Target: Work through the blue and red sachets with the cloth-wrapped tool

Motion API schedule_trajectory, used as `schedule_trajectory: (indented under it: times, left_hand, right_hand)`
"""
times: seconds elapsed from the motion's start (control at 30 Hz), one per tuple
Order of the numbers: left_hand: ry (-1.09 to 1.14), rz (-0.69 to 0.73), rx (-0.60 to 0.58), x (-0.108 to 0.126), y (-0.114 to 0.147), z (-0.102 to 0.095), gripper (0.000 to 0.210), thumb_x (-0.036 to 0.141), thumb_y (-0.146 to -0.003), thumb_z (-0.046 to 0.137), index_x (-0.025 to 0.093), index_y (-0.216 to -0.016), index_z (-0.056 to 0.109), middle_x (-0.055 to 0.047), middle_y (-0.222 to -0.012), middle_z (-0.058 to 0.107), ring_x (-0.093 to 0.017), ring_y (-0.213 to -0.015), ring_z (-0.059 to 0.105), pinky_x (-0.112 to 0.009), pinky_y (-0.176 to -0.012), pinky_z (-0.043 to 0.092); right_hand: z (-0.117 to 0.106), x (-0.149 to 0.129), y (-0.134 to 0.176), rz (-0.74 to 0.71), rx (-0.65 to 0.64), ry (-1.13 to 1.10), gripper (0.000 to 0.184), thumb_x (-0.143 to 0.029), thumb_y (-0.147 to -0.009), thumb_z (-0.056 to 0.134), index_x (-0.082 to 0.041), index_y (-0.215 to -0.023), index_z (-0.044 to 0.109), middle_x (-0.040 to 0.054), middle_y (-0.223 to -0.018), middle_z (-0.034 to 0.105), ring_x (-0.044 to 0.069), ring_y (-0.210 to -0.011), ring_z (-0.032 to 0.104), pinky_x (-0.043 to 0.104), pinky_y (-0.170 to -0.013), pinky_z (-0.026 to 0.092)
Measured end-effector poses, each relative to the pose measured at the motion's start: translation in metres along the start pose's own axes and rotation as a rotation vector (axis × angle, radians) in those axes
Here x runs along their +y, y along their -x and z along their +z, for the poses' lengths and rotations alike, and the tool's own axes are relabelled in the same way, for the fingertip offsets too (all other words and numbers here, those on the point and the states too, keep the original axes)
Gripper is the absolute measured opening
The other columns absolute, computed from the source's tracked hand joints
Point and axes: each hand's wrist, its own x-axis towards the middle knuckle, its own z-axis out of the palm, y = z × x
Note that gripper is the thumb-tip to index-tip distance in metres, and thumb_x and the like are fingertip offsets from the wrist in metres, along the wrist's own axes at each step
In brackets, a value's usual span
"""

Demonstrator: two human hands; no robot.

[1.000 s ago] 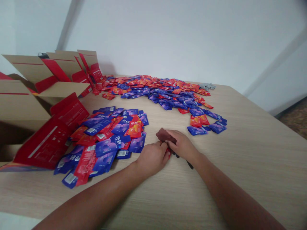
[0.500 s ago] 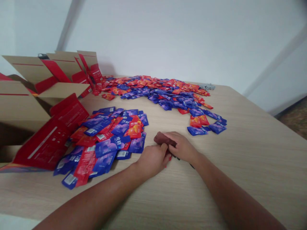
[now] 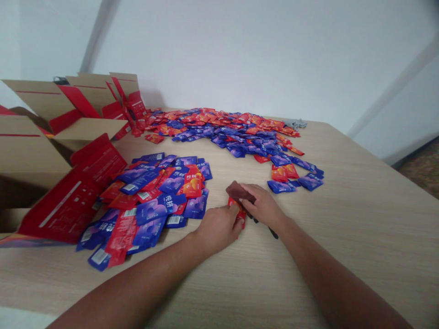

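Note:
My left hand (image 3: 220, 227) is closed on a red sachet (image 3: 242, 215) just above or on the table; much of it is covered by my fingers. Close beside it, my right hand (image 3: 262, 205) grips a dark reddish-brown, flat, soft-looking piece (image 3: 236, 190), whose kind I cannot make out. A thin black strip (image 3: 273, 233) shows under my right wrist. To the left lies a loose pile of purple-blue and red sachets (image 3: 161, 205), some printed side up, some barcode side up.
Open cardboard boxes with red flaps (image 3: 78, 201) stand along the left side. A long heap of red and blue sachets (image 3: 236, 130) lies along the wall. A small group of sachets (image 3: 281, 186) sits to the right, and a grey crumpled item (image 3: 297, 124) at the back.
My right hand has turned and lifted the brown piece slightly up and right. More of the red sachet in my left hand and of the black strip now shows.

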Motion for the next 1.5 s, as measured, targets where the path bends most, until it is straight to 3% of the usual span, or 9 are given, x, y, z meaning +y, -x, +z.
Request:
schedule_trajectory:
  times: [0.2,0.57,0.87,1.23,1.5]
  left_hand:
    - [0.018,-0.013,0.000,-0.001,0.001,0.001,0.021,0.038,-0.104,0.053,0.020,-0.109,0.063,-0.010,-0.104,0.079,-0.027,-0.094,0.077,-0.036,-0.079,0.058]
    - [0.006,-0.005,-0.001,0.001,0.001,-0.001,0.015,0.032,-0.103,0.053,0.021,-0.108,0.061,-0.008,-0.102,0.078,-0.025,-0.089,0.076,-0.034,-0.076,0.056]
    - [0.009,-0.010,0.004,-0.001,0.002,0.002,0.022,0.039,-0.104,0.052,0.020,-0.109,0.063,-0.010,-0.103,0.079,-0.028,-0.093,0.077,-0.037,-0.078,0.058]
    - [0.019,0.001,0.007,0.001,0.002,-0.002,0.016,0.032,-0.102,0.054,0.021,-0.110,0.062,-0.008,-0.103,0.079,-0.025,-0.090,0.076,-0.034,-0.076,0.056]
    - [0.014,-0.028,0.005,0.000,0.002,0.002,0.020,0.038,-0.104,0.053,0.021,-0.110,0.063,-0.009,-0.102,0.079,-0.027,-0.092,0.077,-0.035,-0.078,0.057]
  right_hand:
    - [0.003,-0.012,0.002,-0.112,-0.106,-0.076,0.070,-0.012,-0.084,0.066,-0.034,-0.151,0.064,0.0055,-0.144,0.072,0.029,-0.130,0.068,0.052,-0.114,0.053]
    - [0.001,0.005,-0.001,0.079,0.032,0.062,0.058,-0.019,-0.092,0.065,-0.025,-0.149,0.064,0.0109,-0.141,0.073,0.031,-0.128,0.068,0.056,-0.114,0.053]
    - [-0.001,-0.017,0.002,-0.132,-0.136,-0.072,0.070,-0.010,-0.084,0.065,-0.032,-0.150,0.064,0.0051,-0.143,0.073,0.027,-0.129,0.068,0.048,-0.115,0.053]
    - [0.003,0.003,-0.001,0.085,0.037,0.052,0.057,-0.019,-0.092,0.065,-0.025,-0.148,0.065,0.0110,-0.141,0.073,0.032,-0.129,0.068,0.056,-0.114,0.053]
    - [-0.001,-0.015,0.001,-0.092,-0.109,-0.075,0.066,-0.011,-0.085,0.065,-0.033,-0.148,0.066,0.0042,-0.143,0.073,0.028,-0.130,0.068,0.050,-0.114,0.054]
